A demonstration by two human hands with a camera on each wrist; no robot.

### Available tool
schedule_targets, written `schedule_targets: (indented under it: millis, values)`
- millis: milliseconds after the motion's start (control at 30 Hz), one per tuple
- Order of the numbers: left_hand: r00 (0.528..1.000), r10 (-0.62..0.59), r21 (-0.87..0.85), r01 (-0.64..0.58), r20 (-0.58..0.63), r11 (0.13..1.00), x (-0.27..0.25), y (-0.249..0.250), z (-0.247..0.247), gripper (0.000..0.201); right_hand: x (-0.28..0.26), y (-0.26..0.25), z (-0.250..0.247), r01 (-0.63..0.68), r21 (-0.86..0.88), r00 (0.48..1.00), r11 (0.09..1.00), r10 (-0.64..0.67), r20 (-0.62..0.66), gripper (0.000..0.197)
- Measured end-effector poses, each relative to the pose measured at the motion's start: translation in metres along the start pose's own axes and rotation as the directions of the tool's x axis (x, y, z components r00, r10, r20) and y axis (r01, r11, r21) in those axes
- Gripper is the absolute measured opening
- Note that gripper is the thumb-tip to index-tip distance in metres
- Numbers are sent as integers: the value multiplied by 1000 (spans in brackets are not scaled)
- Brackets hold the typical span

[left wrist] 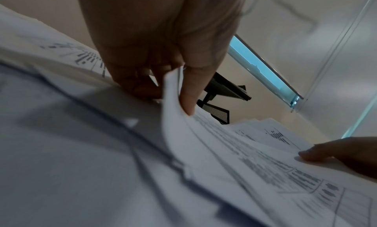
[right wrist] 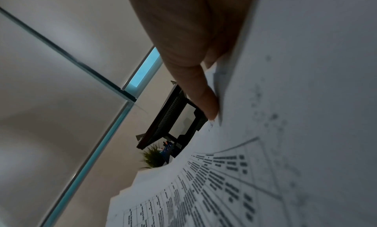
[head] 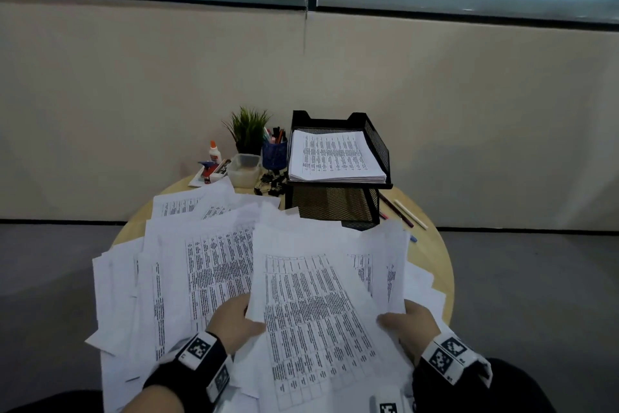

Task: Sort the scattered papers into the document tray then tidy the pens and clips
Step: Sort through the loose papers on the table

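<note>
Head view: a sheaf (head: pixel 318 309) of printed sheets sits lifted over the near part of the round worktop (head: pixel 438 265), and both hands have it. Left hand (head: pixel 234 320) takes the left edge, thumb on top, fingers tucked under; the left wrist view confirms the grip, paper pinched between thumb (left wrist: pixel 189 91) and fingers. Right hand (head: pixel 410 322) grasps the right edge, thumb lying across the print. Loose papers (head: pixel 174 278) spread underneath and out to the left, overlapping every way. Beyond them, at the far side, stands the black mesh tray (head: pixel 378 144), a neat stack (head: pixel 335 155) in its upper tier. Binder clips (head: pixel 271 181) lie heaped just left of its base, beside a blue cup (head: pixel 274 155) of pens. Two pens (head: pixel 402 211) lie loose right of the tray.
</note>
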State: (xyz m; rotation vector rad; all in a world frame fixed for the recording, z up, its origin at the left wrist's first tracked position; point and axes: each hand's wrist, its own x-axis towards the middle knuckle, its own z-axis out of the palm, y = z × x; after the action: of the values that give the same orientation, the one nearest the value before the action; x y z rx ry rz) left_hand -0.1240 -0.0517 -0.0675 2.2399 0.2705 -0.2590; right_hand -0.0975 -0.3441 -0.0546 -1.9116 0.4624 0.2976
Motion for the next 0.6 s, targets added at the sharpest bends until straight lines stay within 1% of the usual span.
schedule_targets:
  millis: [67, 133, 167, 200, 233, 267, 333, 367, 400, 433, 467, 500, 567, 600]
  values:
    - [999, 30, -12, -30, 13, 999, -4, 2, 5, 24, -3, -1, 0, -14, 37, 997, 999, 11, 81, 34]
    - [997, 60, -29, -59, 42, 998, -4, 1, 11, 23, -5, -1, 0, -24, 4, 994, 1000, 24, 106, 49]
    - [996, 63, -52, -60, 62, 997, -5, 2, 13, 21, -5, -1, 0, -21, -16, 994, 1000, 23, 108, 53]
    - [995, 66, -74, -61, 68, 995, -6, 3, 13, 17, -5, -2, -1, -13, -40, 994, 999, 17, 109, 51]
    - [995, 61, -70, -56, 73, 996, -7, 3, 12, 13, -6, -2, -3, -7, -64, 995, 998, 13, 100, 44]
    - [995, 59, -44, -56, 76, 997, -7, 2, 10, 21, -7, -4, -4, -1, -96, 997, 995, 9, 81, 33]
    - [996, 58, 95, -64, 73, 993, -3, -2, 8, 70, -6, -5, -10, 21, -152, 999, 988, -16, 36, 19]
    - [997, 43, 202, -54, 62, 978, 0, -4, 7, 80, -4, -5, -12, 29, -155, 999, 988, -26, 22, 15]
    - [999, 23, 303, -32, 34, 952, 1, -6, 6, 73, -4, -6, -15, 39, -139, 999, 990, -37, 14, 12]
    - [1000, 12, 366, -11, -2, 931, 1, -8, 5, 62, -5, -7, -17, 47, -114, 999, 992, -47, 5, 12]
    - [1000, 11, 382, -4, -16, 924, 2, -11, 4, 57, -6, -9, -18, 60, -106, 998, 993, -61, -2, 14]
    - [1000, -2, 370, 1, 2, 929, 2, -13, 4, 58, -6, -9, -19, 77, -117, 997, 990, -79, -9, 15]
    - [998, -36, 337, 18, 47, 941, 2, -17, 5, 71, -8, -13, -22, 106, -154, 994, 982, -111, -23, 13]
    - [997, -37, 352, 13, 63, 936, 2, -18, 4, 72, -9, -14, -24, 117, -166, 992, 979, -124, -31, 12]
